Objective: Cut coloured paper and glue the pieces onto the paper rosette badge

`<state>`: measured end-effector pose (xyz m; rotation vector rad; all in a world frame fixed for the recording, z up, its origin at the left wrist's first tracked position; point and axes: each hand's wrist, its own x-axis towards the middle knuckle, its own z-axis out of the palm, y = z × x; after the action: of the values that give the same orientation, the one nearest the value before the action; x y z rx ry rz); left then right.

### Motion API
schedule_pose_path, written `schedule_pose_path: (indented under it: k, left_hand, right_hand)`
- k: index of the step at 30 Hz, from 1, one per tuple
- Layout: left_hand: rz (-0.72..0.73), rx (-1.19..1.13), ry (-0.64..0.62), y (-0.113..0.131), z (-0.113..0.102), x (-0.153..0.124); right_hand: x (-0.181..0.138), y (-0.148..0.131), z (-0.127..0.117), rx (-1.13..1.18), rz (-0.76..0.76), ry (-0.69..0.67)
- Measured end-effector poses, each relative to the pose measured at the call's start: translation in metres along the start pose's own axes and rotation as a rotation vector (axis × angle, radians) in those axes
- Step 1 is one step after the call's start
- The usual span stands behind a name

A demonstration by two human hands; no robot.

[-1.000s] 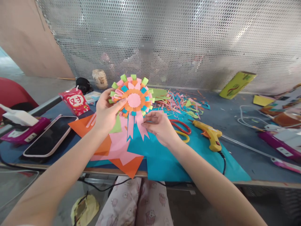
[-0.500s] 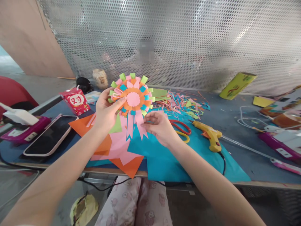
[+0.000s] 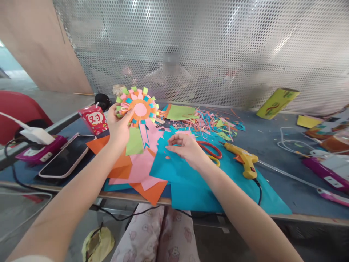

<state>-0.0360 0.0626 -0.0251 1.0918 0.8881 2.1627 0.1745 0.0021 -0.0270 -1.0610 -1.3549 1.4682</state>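
Note:
My left hand (image 3: 119,125) grips a paper rosette (image 3: 140,110) by its left edge, thumb across the front. Layered orange, pink, blue and green loops ring its pink scalloped centre, and paper tails hang below. To the right, my right hand (image 3: 185,148) hovers over blue paper (image 3: 201,189), fingers loosely curled, thumb apart from them, with nothing between. Scissors (image 3: 211,148) with red and yellow handles lie partly hidden behind that hand. Beneath the rosette are pink paper (image 3: 139,169), orange paper (image 3: 117,163) and a green piece (image 3: 134,141).
Shredded paper strips (image 3: 207,120) are heaped at the back beside a green sheet (image 3: 182,112). A yellow glue gun (image 3: 243,158) lies on the right with its cord over the edge. On the left are a phone (image 3: 67,156), a red packet (image 3: 94,118) and a purple power strip (image 3: 45,151).
The rosette has moved left with my left hand. My right hand has let go of its pink tail and stayed over the blue paper, fingers slightly apart.

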Motion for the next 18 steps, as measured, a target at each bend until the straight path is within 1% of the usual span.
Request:
schedule_pose_path:
  k: [3,6,9,11,13,18]
  left_hand:
    - [-0.019,-0.012,0.064,-0.004,-0.004,0.005]
    - [-0.148,-0.027,0.082,-0.004,-0.004,0.006]
    - [-0.319,0.032,0.049,-0.003,-0.003,0.004]
    - [-0.390,0.073,0.003,-0.003,-0.002,0.000]
    - [-0.426,0.110,-0.035,-0.002,-0.001,-0.004]
    - [-0.456,0.222,-0.056,-0.001,0.001,-0.008]
  right_hand:
    - [0.005,-0.001,-0.007,-0.095,-0.033,0.066]
    - [0.011,-0.001,-0.015,-0.083,-0.029,0.131]
    - [0.017,-0.001,-0.023,-0.036,-0.009,0.175]
    - [0.021,0.000,-0.028,-0.015,-0.007,0.188]
    - [0.024,0.002,-0.032,0.009,0.004,0.191]
    - [0.029,0.004,-0.036,0.046,0.038,0.171]
